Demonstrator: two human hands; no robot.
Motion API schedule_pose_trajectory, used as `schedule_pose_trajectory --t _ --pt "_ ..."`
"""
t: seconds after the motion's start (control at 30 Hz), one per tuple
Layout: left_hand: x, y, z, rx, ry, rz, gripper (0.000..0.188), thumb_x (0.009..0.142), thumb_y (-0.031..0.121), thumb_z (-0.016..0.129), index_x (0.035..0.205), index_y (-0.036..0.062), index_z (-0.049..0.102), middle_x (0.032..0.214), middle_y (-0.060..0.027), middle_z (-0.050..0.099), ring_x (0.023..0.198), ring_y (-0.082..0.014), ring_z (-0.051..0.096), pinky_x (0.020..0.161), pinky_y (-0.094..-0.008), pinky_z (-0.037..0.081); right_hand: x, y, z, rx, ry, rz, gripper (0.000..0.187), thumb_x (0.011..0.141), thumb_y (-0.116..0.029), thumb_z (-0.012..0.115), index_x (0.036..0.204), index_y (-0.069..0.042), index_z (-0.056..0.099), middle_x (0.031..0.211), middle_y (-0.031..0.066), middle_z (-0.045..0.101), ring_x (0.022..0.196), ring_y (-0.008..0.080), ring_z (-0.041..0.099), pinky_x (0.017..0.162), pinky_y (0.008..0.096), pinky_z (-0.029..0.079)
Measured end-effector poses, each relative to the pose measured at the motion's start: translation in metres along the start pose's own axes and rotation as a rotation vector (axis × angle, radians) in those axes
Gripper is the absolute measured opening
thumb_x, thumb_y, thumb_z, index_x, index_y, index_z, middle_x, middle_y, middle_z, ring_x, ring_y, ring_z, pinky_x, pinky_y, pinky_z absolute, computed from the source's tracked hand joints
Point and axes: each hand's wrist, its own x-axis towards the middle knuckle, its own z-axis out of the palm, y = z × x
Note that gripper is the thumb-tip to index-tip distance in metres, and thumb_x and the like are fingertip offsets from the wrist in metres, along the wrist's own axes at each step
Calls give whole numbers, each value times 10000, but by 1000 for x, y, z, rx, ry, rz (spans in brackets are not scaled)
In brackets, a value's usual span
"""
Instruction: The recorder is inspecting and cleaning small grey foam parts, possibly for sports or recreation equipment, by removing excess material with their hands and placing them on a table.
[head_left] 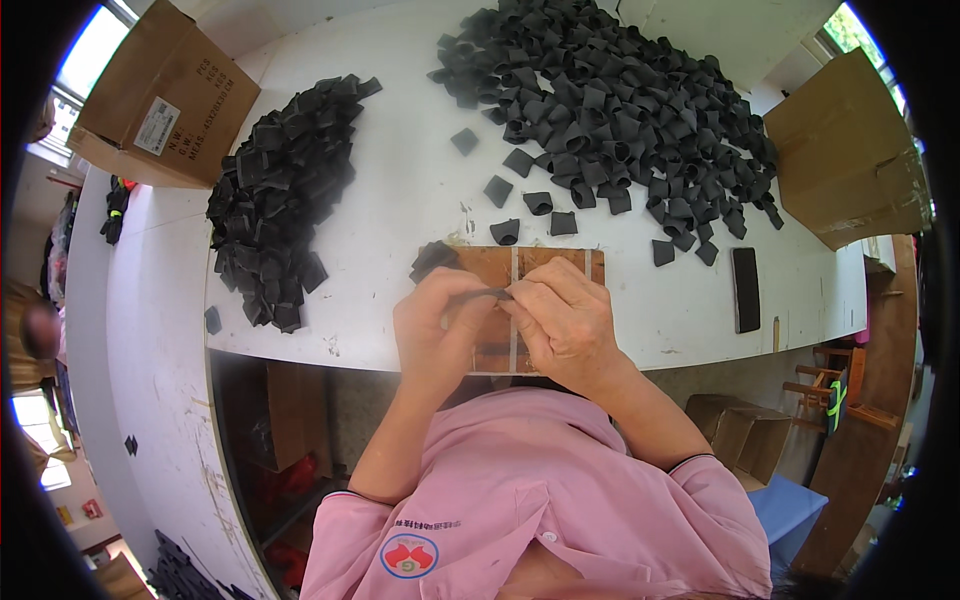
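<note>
My left hand (437, 325) and my right hand (566, 318) meet over a brown wooden board (597, 268) at the table's near edge. Between their pinched fingertips is a small black fabric piece (487, 294), of which only a thin curved edge shows. Just beyond my left hand, a few more black pieces (434, 260) lie at the board's far left corner. A large heap of short black fabric tubes (610, 110) spreads over the far right, with several loose ones (505, 232) in front of the board. To the left lies a long pile of flattened black pieces (280, 200).
Cardboard boxes stand at the far left (165, 95) and far right (850, 150) of the white table (390, 180). A black rectangular block (746, 290) lies right of the board. Below the table's right side are an open carton (740, 435) and wooden stools (840, 385).
</note>
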Motion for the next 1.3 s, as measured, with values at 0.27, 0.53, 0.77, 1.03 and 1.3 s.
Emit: schedule_pose_trajectory --t 0.27,0.53,0.77,1.03,1.3 --pt "-11 36 6 -493 160 -49 187 769 13 573 945 -36 530 894 -96 567 747 -141 537 662 -245 430 0 -25 -27 476 132 411 97 769 -82 609 735 -20 543 653 42 518 520 121 458 452 231 360" --pt "-31 31 15 -327 82 -281 118 746 -23 611 846 -17 549 887 -75 571 766 -113 526 673 -228 418 -26 -34 -16 1560 26 1299 180 850 -180 555 734 -43 541 620 24 528 527 110 466 485 225 341" --pt "-35 27 8 -8 66 -111 69 772 -29 604 814 -24 549 853 -69 573 676 -68 503 612 -175 407 -36 -32 -19 667 23 764 144 779 -122 626 721 -19 544 635 36 534 535 99 462 457 224 354" --pt "-37 35 8 189 -39 -55 91 690 -77 599 726 -17 541 667 -35 561 558 -48 471 504 -173 372 -33 -27 -19 572 -36 487 173 633 12 680 743 3 546 702 74 533 520 163 487 441 259 392" --pt "-44 35 17 395 78 85 101 692 -43 612 692 9 525 513 15 491 434 -20 410 413 -175 334 -34 -15 -13 -85 186 -24 206 561 64 618 730 -17 533 630 68 482 483 189 465 406 267 376"
